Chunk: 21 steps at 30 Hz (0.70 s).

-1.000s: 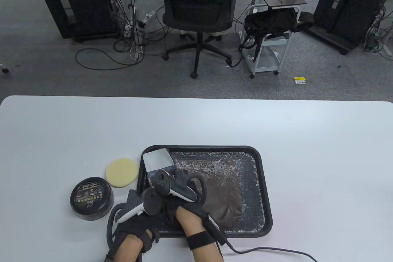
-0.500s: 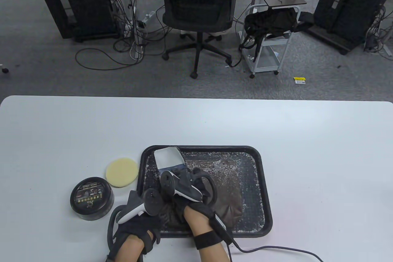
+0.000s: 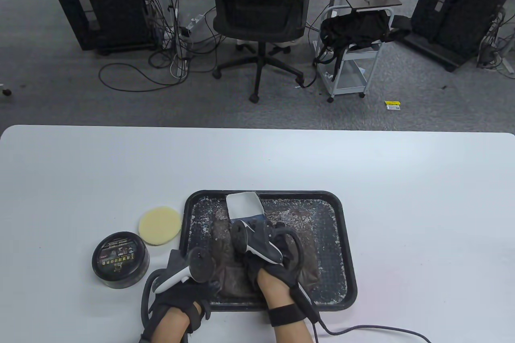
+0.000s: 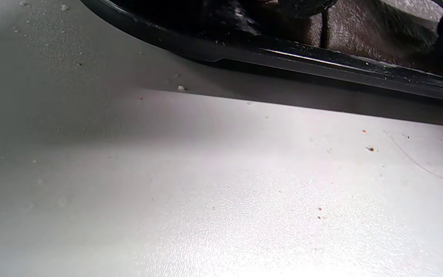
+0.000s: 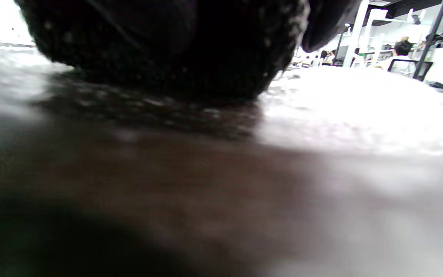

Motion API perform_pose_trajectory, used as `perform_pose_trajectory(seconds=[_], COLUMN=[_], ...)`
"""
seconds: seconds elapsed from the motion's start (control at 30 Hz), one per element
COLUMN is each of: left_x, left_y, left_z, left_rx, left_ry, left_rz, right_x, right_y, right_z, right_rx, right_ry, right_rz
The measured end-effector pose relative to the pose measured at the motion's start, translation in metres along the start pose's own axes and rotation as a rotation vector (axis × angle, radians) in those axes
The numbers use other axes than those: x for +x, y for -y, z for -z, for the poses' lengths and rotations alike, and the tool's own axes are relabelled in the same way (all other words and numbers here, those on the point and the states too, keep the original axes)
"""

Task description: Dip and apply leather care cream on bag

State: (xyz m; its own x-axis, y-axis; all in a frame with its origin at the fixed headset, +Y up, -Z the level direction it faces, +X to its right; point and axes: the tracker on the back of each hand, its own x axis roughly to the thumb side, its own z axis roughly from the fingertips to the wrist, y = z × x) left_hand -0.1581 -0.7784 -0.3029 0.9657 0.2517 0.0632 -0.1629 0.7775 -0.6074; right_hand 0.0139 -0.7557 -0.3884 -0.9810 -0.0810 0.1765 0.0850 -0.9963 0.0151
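Note:
A brown leather bag (image 3: 305, 246) lies flat in a black tray (image 3: 350, 262) speckled with white flakes. My right hand (image 3: 259, 225) rests on the bag's middle and holds a pale grey-white cloth (image 3: 242, 203) that sticks out past the fingers toward the tray's far rim. In the right wrist view the gloved hand (image 5: 160, 50) sits directly on the brown leather (image 5: 206, 184). My left hand (image 3: 203, 280) is at the tray's front left corner, over the rim (image 4: 321, 61), by the bag's near edge (image 4: 360, 34). Its fingers are hidden under the tracker.
A round black tin of care cream (image 3: 120, 259), lid on, stands left of the tray. A round yellow sponge (image 3: 159, 225) lies just behind it. A cable (image 3: 362, 329) trails right from my right wrist. An office chair (image 3: 257, 17) stands beyond the table.
My right hand has slid to the right across the bag, carrying the pale cloth with it. The left hand has stayed at the tray's front left corner.

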Motion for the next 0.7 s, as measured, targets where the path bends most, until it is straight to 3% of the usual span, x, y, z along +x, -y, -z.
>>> perform_pose_trajectory(seconds=[0.43,0.6,0.7], left_x=[0.000,0.001,0.000], left_y=[0.001,0.002,0.002], left_z=[0.001,0.001,0.001], left_rx=[-0.003,-0.004,-0.009], left_ry=[-0.004,-0.012,-0.013], left_rz=[0.003,0.010,0.008], right_x=[-0.057,-0.078,-0.093], right_y=[0.005,0.005,0.002], right_z=[-0.004,-0.008,-0.009], right_rx=[0.018,-0.016,0.003], right_ry=[-0.174,-0.301,-0.376], right_rz=[0.133,0.003,0.050])
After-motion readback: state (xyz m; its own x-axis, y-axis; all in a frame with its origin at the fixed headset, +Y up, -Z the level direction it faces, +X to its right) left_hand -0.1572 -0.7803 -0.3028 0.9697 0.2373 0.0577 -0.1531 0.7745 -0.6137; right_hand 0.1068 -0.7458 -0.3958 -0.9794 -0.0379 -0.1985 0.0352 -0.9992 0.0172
